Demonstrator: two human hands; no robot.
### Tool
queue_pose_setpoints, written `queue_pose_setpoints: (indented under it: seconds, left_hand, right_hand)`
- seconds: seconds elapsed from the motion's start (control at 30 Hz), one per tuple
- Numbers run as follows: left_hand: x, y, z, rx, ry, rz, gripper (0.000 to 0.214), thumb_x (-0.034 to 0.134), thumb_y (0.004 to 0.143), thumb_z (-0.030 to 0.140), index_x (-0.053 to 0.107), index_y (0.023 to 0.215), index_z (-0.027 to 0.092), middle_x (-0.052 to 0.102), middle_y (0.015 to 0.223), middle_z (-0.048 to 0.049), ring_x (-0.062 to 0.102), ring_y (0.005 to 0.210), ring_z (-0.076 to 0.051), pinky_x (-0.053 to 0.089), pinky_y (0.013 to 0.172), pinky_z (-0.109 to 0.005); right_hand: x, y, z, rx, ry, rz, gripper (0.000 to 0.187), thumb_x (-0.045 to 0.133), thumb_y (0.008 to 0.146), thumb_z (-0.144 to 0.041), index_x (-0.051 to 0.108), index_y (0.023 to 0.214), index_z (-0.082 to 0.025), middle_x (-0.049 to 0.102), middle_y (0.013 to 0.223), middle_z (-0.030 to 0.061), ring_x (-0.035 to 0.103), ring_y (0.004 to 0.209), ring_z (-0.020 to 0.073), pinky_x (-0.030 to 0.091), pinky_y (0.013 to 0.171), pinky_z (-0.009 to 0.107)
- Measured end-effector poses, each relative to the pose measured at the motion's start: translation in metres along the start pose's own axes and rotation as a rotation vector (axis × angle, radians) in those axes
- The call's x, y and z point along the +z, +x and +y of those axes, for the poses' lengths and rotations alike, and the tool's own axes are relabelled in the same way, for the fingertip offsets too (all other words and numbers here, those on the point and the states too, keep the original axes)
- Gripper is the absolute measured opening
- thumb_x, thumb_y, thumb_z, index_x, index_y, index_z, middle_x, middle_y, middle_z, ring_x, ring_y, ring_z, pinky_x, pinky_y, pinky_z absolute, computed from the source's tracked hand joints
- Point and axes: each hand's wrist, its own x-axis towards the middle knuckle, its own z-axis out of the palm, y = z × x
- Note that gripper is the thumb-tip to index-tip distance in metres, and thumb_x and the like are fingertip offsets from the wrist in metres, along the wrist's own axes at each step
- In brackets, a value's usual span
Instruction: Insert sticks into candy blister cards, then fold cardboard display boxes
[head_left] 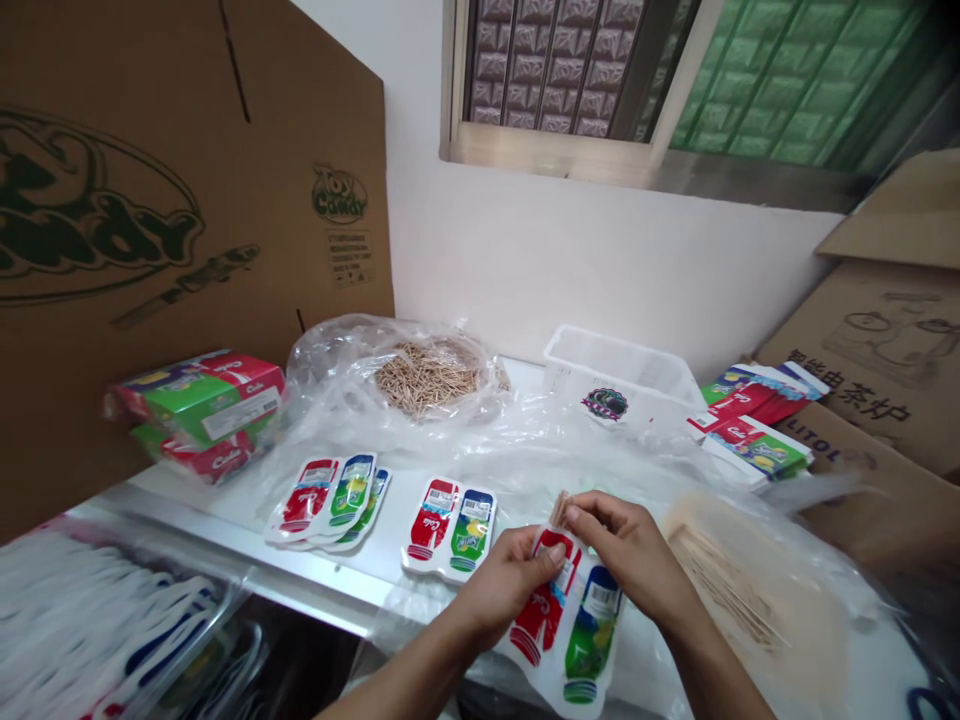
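Observation:
My left hand (510,585) is closed on the left edge of a double pouch (592,635), printed with a red Cola bottle and a green and blue Sprite bottle. At the pouch's top, my right hand (634,550) pinches a small bundle of wooden sticks (559,508). The lower ends of the sticks are hidden by the pouch and fingers, so I cannot tell how deep they sit. Just left of my hands lies a matching pouch stack (450,530). Farther left, more such pouches (330,500) overlap each other on the white table (187,490).
A clear bag (330,360) of short sticks lies at the back, beside a white plastic bin (622,370). Printed boxes (217,400) stand left, flat cartons (757,420) right. A shallow tray (810,640) holds thin sticks. Large cardboard boxes (300,130) flank the table.

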Motion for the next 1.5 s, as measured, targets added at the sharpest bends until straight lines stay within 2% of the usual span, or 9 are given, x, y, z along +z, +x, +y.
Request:
queue_pose_setpoints:
  seconds: [0.17,0.3,0.37,0.67,0.87,1.13,1.23,1.33,1.5]
  left_hand:
    - [0.0,0.0,0.0,0.029,-0.023,0.028,0.026,0.066,0.079,0.034,0.064,0.088,0.01,0.067,0.073,-0.0072,0.063,0.065,-0.015,0.049,0.073,-0.03]
    - [0.001,0.001,-0.001,0.022,-0.031,0.006,0.026,0.065,0.08,0.033,0.065,0.09,0.01,0.067,0.074,-0.0075,0.063,0.064,-0.015,0.049,0.073,-0.03]
    - [0.001,0.001,0.0,0.021,-0.027,-0.007,0.025,0.064,0.081,0.033,0.066,0.09,0.009,0.067,0.074,-0.0076,0.063,0.064,-0.015,0.048,0.072,-0.03]
    - [-0.005,-0.001,-0.002,-0.023,0.021,-0.058,0.028,0.062,0.082,0.034,0.065,0.093,0.008,0.067,0.075,-0.0084,0.065,0.068,-0.016,0.048,0.071,-0.028]
    - [-0.007,-0.004,-0.002,-0.066,0.055,-0.076,0.029,0.064,0.081,0.035,0.065,0.089,0.007,0.066,0.073,-0.008,0.064,0.069,-0.016,0.048,0.069,-0.026]
    - [-0.006,-0.004,-0.001,-0.009,-0.004,-0.035,0.024,0.065,0.08,0.031,0.065,0.089,0.009,0.066,0.074,-0.0075,0.064,0.072,-0.016,0.047,0.073,-0.027]
    - [-0.004,-0.004,0.001,-0.008,-0.018,-0.039,0.025,0.066,0.08,0.032,0.065,0.088,0.009,0.066,0.073,-0.0075,0.064,0.07,-0.016,0.047,0.072,-0.027]
    - [-0.003,-0.005,0.002,-0.009,-0.012,-0.047,0.025,0.065,0.08,0.032,0.066,0.09,0.009,0.067,0.073,-0.0076,0.064,0.069,-0.016,0.047,0.071,-0.027]
    - [-0.006,-0.007,0.001,-0.038,0.044,-0.074,0.029,0.062,0.082,0.034,0.065,0.094,0.009,0.067,0.076,-0.0087,0.064,0.073,-0.017,0.047,0.073,-0.028]
  right_hand:
    - [-0.003,-0.002,0.007,0.015,-0.128,0.027,0.011,0.053,0.079,-0.026,0.054,0.071,-0.019,0.052,0.06,-0.0048,0.046,0.057,0.011,0.035,0.053,0.022]
    - [-0.003,-0.005,0.003,-0.012,-0.016,-0.009,0.018,0.053,0.084,-0.033,0.059,0.096,-0.02,0.064,0.084,0.0002,0.057,0.077,0.0156,0.044,0.069,0.026]
    - [-0.002,-0.006,0.0,-0.045,0.007,-0.021,0.023,0.052,0.085,-0.037,0.06,0.099,-0.021,0.065,0.09,0.0018,0.058,0.082,0.0169,0.044,0.075,0.027]
    - [-0.004,-0.003,-0.001,-0.068,-0.012,-0.063,0.022,0.052,0.087,-0.039,0.06,0.083,-0.019,0.06,0.078,-0.0003,0.053,0.073,0.014,0.042,0.068,0.025]
    - [-0.005,-0.003,-0.005,-0.058,-0.042,-0.093,0.018,0.051,0.086,-0.036,0.059,0.089,-0.02,0.06,0.081,-0.0005,0.054,0.075,0.0142,0.042,0.068,0.024]
    - [-0.007,-0.011,-0.004,-0.053,-0.211,-0.028,0.01,0.046,0.083,-0.022,0.049,0.074,-0.021,0.051,0.067,-0.0049,0.048,0.065,0.0117,0.037,0.06,0.022]
    - [-0.006,-0.013,-0.004,-0.058,-0.193,-0.038,0.01,0.047,0.087,-0.03,0.054,0.084,-0.022,0.056,0.075,-0.0039,0.052,0.071,0.0126,0.04,0.064,0.022]
    - [-0.003,-0.014,-0.003,-0.057,-0.149,-0.051,0.021,0.046,0.089,-0.041,0.055,0.1,-0.025,0.06,0.084,-0.0023,0.055,0.077,0.014,0.042,0.065,0.023]
    - [0.0,-0.012,-0.006,-0.065,-0.145,-0.052,0.028,0.044,0.09,-0.046,0.056,0.107,-0.026,0.059,0.078,-0.0028,0.054,0.072,0.0135,0.041,0.063,0.022]
